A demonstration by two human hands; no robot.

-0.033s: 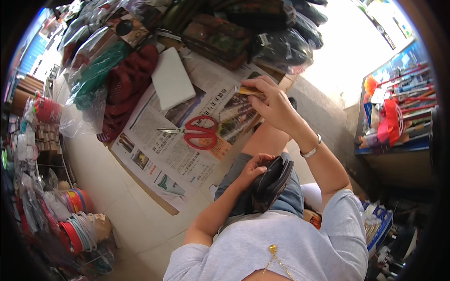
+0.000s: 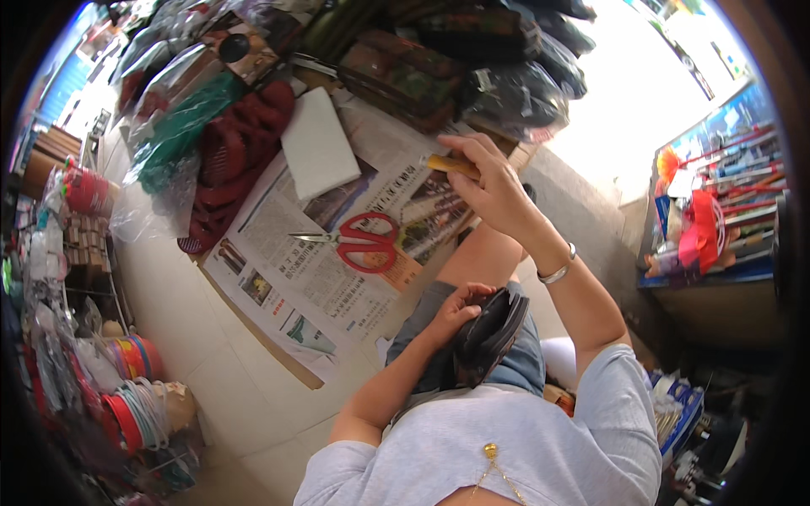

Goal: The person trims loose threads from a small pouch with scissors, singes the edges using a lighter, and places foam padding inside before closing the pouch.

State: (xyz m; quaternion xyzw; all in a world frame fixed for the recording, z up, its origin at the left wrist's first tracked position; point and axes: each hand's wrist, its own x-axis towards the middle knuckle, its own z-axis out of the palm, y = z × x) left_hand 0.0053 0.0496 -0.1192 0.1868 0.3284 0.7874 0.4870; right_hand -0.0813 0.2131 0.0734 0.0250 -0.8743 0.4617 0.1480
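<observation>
My left hand (image 2: 460, 314) grips a dark shoe (image 2: 485, 341) on my lap by the edge of its opening; the thumb lies on top and some fingers are hidden. Raised over the far right of the newspaper, my right hand (image 2: 494, 185) pinches a short yellow-handled tool (image 2: 451, 166). Its tip is too small and blurred to tell its kind. Scissors with red handles (image 2: 369, 243) lie on the newspaper (image 2: 337, 291), their blades pointing left. Beyond them rests a white flat block (image 2: 319, 145).
Dark red woven footwear (image 2: 228, 160) and a green bundle in clear plastic (image 2: 190, 126) lie at the far left. Bagged dark shoes (image 2: 519, 97) are piled at the back. Rolls of tape and cord (image 2: 139, 413) stand at left, a tool rack (image 2: 717, 202) at right.
The whole view has shifted slightly. In my right hand the yellow tool shows a little more of its side. My left hand keeps its hold on the shoe.
</observation>
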